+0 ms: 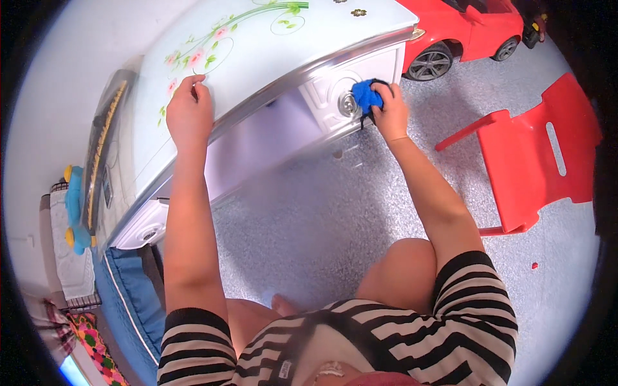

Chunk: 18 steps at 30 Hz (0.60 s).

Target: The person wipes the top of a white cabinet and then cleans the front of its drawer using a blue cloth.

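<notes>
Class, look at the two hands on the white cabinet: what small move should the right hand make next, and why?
Probably rub the blue cloth around the round knob: the right hand presses it there against the drawer front, while the left hand rests on the flowered top.

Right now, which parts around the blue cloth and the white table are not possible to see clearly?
Head view only:
- Most of the blue cloth: the right hand closes over it, so its full size is hidden.
- The table leg behind the cloth: partly covered.
- Underside of the white floral table: in shadow, detail unclear.
- Red toy car: cut off by the top edge.
- Left hand: palm side hidden against the tabletop.
</notes>
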Each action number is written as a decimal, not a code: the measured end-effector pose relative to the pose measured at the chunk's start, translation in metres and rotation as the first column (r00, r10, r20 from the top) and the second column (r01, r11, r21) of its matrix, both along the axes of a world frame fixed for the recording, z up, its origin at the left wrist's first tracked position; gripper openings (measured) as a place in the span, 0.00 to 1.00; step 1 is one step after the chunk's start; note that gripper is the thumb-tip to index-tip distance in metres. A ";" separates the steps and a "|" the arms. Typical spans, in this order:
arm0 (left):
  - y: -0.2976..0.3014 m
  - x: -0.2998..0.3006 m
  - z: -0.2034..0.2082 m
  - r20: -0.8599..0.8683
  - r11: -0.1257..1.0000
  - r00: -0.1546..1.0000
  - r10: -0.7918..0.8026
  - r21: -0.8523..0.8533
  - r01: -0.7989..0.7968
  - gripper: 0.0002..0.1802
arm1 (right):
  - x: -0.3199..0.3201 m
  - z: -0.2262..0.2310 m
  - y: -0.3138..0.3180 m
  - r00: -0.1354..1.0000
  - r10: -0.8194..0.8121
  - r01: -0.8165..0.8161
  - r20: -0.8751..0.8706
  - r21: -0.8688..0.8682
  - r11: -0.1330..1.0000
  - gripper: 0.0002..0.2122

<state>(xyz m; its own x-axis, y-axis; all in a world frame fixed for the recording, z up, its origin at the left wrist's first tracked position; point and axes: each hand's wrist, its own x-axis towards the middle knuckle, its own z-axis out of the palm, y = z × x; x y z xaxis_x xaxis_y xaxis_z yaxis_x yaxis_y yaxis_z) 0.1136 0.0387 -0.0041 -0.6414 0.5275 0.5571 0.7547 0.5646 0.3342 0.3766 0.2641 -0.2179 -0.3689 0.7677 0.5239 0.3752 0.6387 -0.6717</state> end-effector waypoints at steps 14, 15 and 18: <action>-0.004 0.004 0.004 -0.061 0.999 0.998 0.032 -0.041 -0.035 0.14 | -0.002 0.059 0.013 0.962 -0.128 0.157 -0.241 0.108 0.982 0.20; -0.003 0.006 0.004 -0.058 0.998 0.998 0.027 -0.047 -0.030 0.14 | 0.000 0.050 0.013 0.962 -0.134 0.162 -0.238 0.103 0.981 0.20; 0.002 0.008 0.005 -0.040 0.996 0.998 0.045 -0.069 -0.048 0.14 | 0.001 -0.001 0.009 0.989 -0.147 0.150 -0.035 0.085 0.985 0.20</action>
<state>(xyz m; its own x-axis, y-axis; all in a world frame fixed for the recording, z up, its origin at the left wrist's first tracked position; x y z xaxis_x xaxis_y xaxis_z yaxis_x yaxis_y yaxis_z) 0.1214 0.0408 0.0012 -0.6450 0.5358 0.5449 0.7385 0.6203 0.2643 0.3780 0.2728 -0.2192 -0.2383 0.7639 0.5998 0.4516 0.6339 -0.6279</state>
